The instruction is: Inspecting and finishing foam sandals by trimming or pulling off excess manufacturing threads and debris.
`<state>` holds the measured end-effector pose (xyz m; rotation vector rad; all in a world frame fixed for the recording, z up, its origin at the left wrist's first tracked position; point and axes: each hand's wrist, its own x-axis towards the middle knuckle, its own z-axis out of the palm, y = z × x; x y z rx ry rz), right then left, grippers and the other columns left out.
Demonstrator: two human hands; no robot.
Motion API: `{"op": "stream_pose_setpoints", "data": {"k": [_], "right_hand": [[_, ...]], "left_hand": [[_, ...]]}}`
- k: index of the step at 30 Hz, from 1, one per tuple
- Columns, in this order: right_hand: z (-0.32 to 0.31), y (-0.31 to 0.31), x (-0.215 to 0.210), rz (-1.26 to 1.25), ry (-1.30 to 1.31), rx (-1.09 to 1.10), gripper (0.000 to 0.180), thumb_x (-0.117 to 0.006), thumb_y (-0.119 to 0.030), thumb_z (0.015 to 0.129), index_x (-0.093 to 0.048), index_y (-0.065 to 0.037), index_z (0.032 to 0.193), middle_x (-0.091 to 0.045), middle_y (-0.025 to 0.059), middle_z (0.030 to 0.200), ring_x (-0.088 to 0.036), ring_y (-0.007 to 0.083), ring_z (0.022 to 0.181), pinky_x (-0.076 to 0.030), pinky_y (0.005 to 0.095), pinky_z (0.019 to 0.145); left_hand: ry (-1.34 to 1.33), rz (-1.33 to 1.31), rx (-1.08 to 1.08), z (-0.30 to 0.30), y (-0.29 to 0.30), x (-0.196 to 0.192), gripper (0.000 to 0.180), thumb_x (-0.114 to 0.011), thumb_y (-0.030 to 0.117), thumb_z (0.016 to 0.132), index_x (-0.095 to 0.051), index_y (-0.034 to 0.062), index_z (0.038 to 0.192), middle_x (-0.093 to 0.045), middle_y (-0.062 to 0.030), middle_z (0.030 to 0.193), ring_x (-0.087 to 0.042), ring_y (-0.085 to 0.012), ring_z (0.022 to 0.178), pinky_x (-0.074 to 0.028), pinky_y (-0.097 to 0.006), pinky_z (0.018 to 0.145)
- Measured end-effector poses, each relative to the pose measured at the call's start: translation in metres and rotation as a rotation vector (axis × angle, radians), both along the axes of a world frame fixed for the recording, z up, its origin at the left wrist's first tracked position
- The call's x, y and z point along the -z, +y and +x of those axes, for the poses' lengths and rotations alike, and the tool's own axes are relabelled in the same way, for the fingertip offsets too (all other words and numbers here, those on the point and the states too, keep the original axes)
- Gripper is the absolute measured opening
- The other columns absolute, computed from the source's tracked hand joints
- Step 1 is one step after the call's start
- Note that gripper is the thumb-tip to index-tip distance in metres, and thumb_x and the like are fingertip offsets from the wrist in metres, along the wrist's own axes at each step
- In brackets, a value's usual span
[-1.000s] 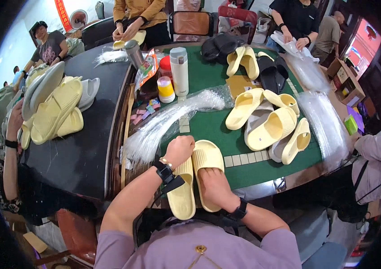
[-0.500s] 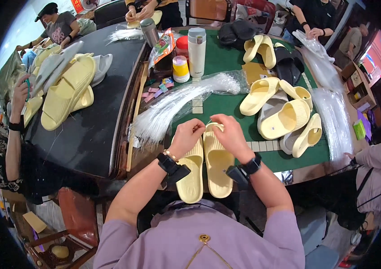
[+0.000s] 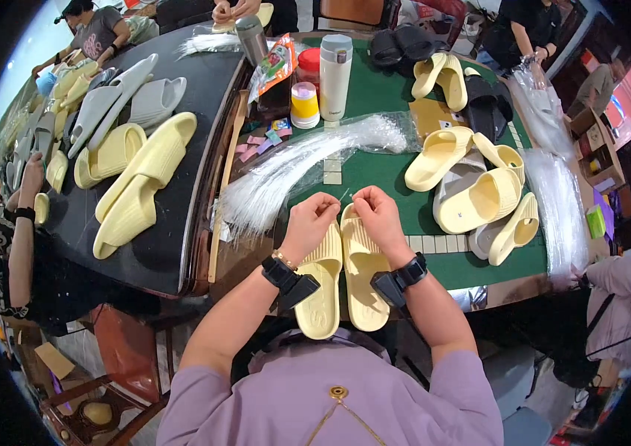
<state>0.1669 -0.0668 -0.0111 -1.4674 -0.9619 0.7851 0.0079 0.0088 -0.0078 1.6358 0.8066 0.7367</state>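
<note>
A pair of pale yellow slippers, the left slipper [image 3: 319, 297] and the right slipper [image 3: 368, 297], lies side by side at the table's near edge, toes away from me. Over the left slipper's toe, my left hand [image 3: 311, 227] is closed in a pinch. My right hand [image 3: 378, 223] pinches above the other toe, fingertips a little apart from the left ones. Between them shows a thin, pale plastic strand [image 3: 344, 196], its ends at my fingertips; how it runs at the toes is hidden. Just beyond lies a bag of similar white strands [image 3: 278, 182].
More yellow slippers [image 3: 438, 160] are piled at the right, by black slippers [image 3: 488, 104]. A white bottle [image 3: 336, 78] and a yellow-banded tub [image 3: 304, 104] stand beyond the strands. On the dark left table [image 3: 204, 149] lie many slippers; a co-worker's hand [image 3: 31, 178] is there.
My fingertips have drawn slightly apart, showing the strand between them. On the left table the yellow slippers lie differently, and grey ones are uncovered. The view has shifted slightly.
</note>
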Motion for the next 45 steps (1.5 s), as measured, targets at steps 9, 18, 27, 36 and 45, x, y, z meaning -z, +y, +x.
{"op": "stream_pose_setpoints", "data": {"k": [9,18,27,36,45], "right_hand": [[0.0,0.0,-0.005,0.049,0.09,0.047,0.01,-0.059,-0.011,0.092,-0.06,-0.001,0.091,-0.06,-0.0025,0.078,-0.053,0.0038,0.069,-0.045,0.0216,0.063],[0.0,-0.002,-0.004,0.047,0.11,0.034,0.009,-0.059,-0.01,0.092,-0.06,-0.001,0.09,-0.059,-0.0033,0.078,-0.052,0.003,0.068,-0.044,0.0211,0.062],[0.002,-0.002,0.001,0.023,0.051,0.009,0.01,-0.06,-0.01,0.091,-0.061,0.0,0.089,-0.058,-0.0034,0.075,-0.05,0.0027,0.067,-0.042,0.0209,0.06],[0.0,-0.002,-0.006,-0.003,0.057,-0.012,0.01,-0.06,-0.01,0.089,-0.061,0.0,0.087,-0.057,-0.0035,0.072,-0.049,0.0029,0.065,-0.042,0.0212,0.059],[-0.003,-0.002,-0.012,-0.034,-0.012,-0.059,0.01,-0.061,-0.009,0.087,-0.06,0.0,0.083,-0.054,-0.004,0.068,-0.046,0.0028,0.063,-0.039,0.0214,0.056]], "left_hand": [[-0.011,0.019,0.0,0.002,-0.002,-0.004,0.014,-0.064,0.01,0.09,-0.065,-0.0037,0.093,-0.061,0.0006,0.073,-0.051,-0.0043,0.067,-0.044,-0.022,0.06],[-0.001,0.043,0.005,0.001,-0.004,-0.01,0.015,-0.065,0.01,0.09,-0.065,-0.0044,0.093,-0.06,0.0002,0.073,-0.05,-0.0042,0.067,-0.043,-0.022,0.06],[-0.013,0.018,0.006,0.001,-0.005,-0.01,0.016,-0.065,0.012,0.09,-0.066,-0.0035,0.093,-0.06,0.001,0.073,-0.05,-0.004,0.067,-0.043,-0.021,0.061],[0.008,0.03,0.016,0.0,-0.002,-0.003,0.016,-0.065,0.012,0.089,-0.066,-0.0035,0.092,-0.062,0.0008,0.074,-0.051,-0.0038,0.067,-0.044,-0.022,0.061],[-0.011,0.047,0.016,-0.001,-0.003,-0.005,0.014,-0.064,0.01,0.088,-0.066,-0.0031,0.09,-0.061,-0.0008,0.071,-0.053,-0.0046,0.066,-0.045,-0.022,0.06]]}}
